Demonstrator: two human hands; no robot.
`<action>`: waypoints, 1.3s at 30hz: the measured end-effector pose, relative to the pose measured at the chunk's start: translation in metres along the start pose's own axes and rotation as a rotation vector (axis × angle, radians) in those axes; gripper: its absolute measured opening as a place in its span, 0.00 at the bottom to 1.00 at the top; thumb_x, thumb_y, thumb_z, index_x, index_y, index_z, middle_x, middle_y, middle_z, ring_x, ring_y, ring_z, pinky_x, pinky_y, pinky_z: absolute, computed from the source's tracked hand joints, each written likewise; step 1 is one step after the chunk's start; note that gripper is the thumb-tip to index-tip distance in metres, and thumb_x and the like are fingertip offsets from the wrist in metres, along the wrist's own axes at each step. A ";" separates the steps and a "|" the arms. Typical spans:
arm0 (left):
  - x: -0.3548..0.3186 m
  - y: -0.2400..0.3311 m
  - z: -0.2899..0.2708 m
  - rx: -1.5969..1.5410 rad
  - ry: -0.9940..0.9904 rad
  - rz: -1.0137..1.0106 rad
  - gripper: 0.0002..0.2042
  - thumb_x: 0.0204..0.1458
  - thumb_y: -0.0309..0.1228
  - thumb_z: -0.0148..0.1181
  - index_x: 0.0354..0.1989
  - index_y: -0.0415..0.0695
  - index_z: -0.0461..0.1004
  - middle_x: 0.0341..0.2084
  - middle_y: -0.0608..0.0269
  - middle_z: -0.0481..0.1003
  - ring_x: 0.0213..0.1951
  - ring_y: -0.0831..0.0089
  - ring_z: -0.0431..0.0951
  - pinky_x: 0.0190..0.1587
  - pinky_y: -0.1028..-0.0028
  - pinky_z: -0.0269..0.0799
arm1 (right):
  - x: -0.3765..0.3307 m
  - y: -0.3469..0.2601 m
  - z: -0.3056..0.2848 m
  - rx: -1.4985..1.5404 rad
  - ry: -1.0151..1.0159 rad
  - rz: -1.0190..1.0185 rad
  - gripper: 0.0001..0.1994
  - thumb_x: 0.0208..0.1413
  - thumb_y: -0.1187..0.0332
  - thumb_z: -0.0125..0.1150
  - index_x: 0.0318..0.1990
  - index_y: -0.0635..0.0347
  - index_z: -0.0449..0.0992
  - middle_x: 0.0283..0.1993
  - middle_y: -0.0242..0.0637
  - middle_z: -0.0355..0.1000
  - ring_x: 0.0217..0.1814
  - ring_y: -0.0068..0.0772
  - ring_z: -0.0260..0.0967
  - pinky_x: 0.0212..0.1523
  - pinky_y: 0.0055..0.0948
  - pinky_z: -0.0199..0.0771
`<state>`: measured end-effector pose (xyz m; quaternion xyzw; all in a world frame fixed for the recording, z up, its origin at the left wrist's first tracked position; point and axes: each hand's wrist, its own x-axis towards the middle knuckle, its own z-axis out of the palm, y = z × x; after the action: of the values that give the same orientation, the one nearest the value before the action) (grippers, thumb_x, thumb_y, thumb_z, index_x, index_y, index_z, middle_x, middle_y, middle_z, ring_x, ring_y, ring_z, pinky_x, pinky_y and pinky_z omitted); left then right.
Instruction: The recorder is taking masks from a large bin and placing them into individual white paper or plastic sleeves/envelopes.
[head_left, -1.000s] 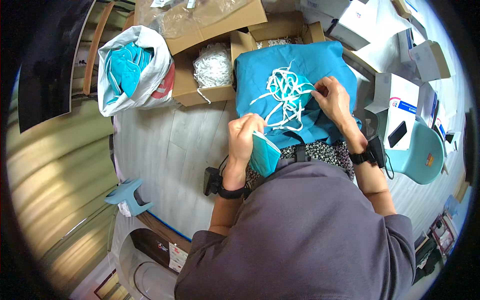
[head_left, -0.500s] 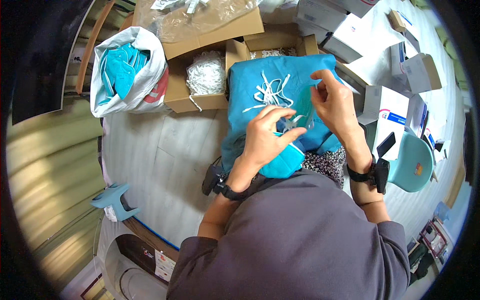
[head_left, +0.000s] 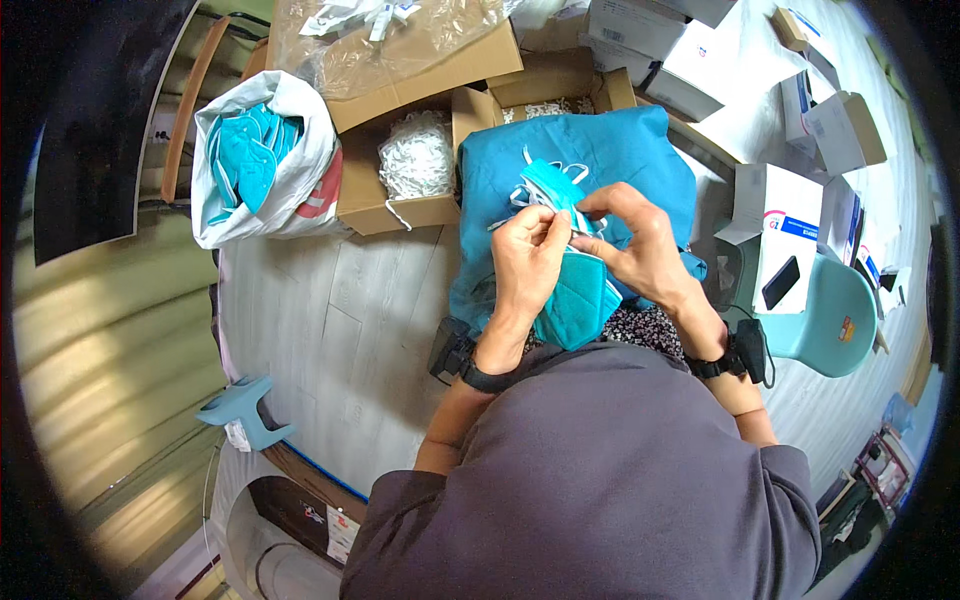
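Both hands work at a teal face mask [head_left: 572,305] held over the blue cloth on my lap. My left hand [head_left: 528,262] pinches it near the middle, thumb against the bent fingers. From the right, my right hand [head_left: 645,245] brings thumb and index finger to the mask's white edge; the exact grip is partly hidden. Above the fingers another teal mask section [head_left: 550,185] sticks up, and I cannot tell whether it belongs to the same mask. White elastic straps [head_left: 575,170] lie on the blue cloth [head_left: 630,140] behind it.
At left stands a white bag [head_left: 320,150] full of teal masks. A cardboard box [head_left: 400,215] beside it holds a heap of white straps [head_left: 415,155]. White boxes [head_left: 765,210] and a pale teal chair [head_left: 845,320] are on the right, with a dark phone [head_left: 780,283] nearby.
My right hand has come down and left to meet my left hand at the mask. A teal section that was blurred by the right hand now stands above the left fingers.
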<state>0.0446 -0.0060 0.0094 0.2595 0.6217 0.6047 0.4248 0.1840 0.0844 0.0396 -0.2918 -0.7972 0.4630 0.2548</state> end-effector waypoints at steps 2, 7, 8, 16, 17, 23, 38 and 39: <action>-0.003 -0.001 0.004 -0.028 0.013 0.031 0.06 0.57 0.24 0.60 0.30 0.34 0.75 0.21 0.70 0.74 0.23 0.88 0.69 0.23 0.83 0.61 | -0.004 0.006 0.007 0.005 0.058 0.007 0.13 0.46 0.73 0.70 0.40 0.66 0.78 0.39 0.44 0.76 0.40 0.39 0.75 0.40 0.32 0.74; -0.013 -0.005 -0.002 0.237 0.007 0.008 0.04 0.57 0.23 0.58 0.34 0.33 0.75 0.29 0.66 0.77 0.30 0.85 0.74 0.31 0.83 0.69 | -0.011 0.014 0.011 0.159 0.104 0.094 0.07 0.48 0.77 0.67 0.36 0.65 0.80 0.34 0.44 0.77 0.38 0.38 0.77 0.36 0.32 0.75; -0.008 -0.010 0.001 0.120 0.042 0.075 0.05 0.54 0.24 0.63 0.33 0.35 0.75 0.23 0.64 0.77 0.23 0.87 0.73 0.23 0.82 0.65 | -0.005 0.013 0.011 0.148 0.125 0.072 0.06 0.48 0.77 0.66 0.35 0.65 0.80 0.33 0.43 0.77 0.36 0.38 0.77 0.36 0.31 0.75; -0.013 -0.013 -0.003 0.209 -0.141 0.060 0.10 0.62 0.33 0.56 0.37 0.36 0.75 0.23 0.70 0.73 0.23 0.88 0.66 0.23 0.81 0.61 | 0.001 0.026 0.013 0.274 0.102 0.210 0.03 0.51 0.76 0.64 0.29 0.66 0.77 0.27 0.37 0.75 0.31 0.25 0.71 0.34 0.26 0.71; -0.017 -0.011 -0.005 0.206 -0.167 0.041 0.09 0.62 0.31 0.55 0.39 0.36 0.76 0.24 0.71 0.72 0.23 0.88 0.62 0.24 0.80 0.59 | 0.003 0.035 0.013 0.311 0.131 0.253 0.03 0.52 0.76 0.62 0.29 0.66 0.77 0.26 0.33 0.74 0.31 0.19 0.68 0.33 0.24 0.69; -0.029 0.020 -0.018 0.100 -0.103 0.133 0.09 0.64 0.29 0.50 0.41 0.35 0.74 0.29 0.70 0.74 0.29 0.87 0.67 0.32 0.83 0.63 | 0.026 0.068 -0.024 0.172 0.087 0.253 0.06 0.55 0.72 0.61 0.35 0.66 0.80 0.29 0.35 0.77 0.32 0.25 0.71 0.38 0.25 0.71; -0.020 0.021 -0.019 0.068 -0.028 -0.116 0.10 0.62 0.34 0.53 0.39 0.39 0.75 0.27 0.65 0.76 0.25 0.81 0.71 0.26 0.79 0.65 | 0.000 0.012 0.013 -0.367 0.038 -0.518 0.09 0.41 0.74 0.66 0.34 0.55 0.78 0.31 0.31 0.72 0.33 0.37 0.68 0.33 0.35 0.64; -0.018 0.014 -0.022 0.124 -0.013 -0.142 0.08 0.61 0.32 0.56 0.38 0.40 0.76 0.28 0.65 0.76 0.26 0.79 0.73 0.29 0.78 0.68 | 0.000 0.013 0.015 -0.371 0.035 -0.554 0.09 0.42 0.74 0.66 0.34 0.55 0.78 0.31 0.31 0.73 0.33 0.37 0.68 0.34 0.35 0.64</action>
<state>0.0328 -0.0310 0.0246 0.2443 0.6719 0.5319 0.4538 0.1773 0.0807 0.0215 -0.1135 -0.9125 0.2179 0.3272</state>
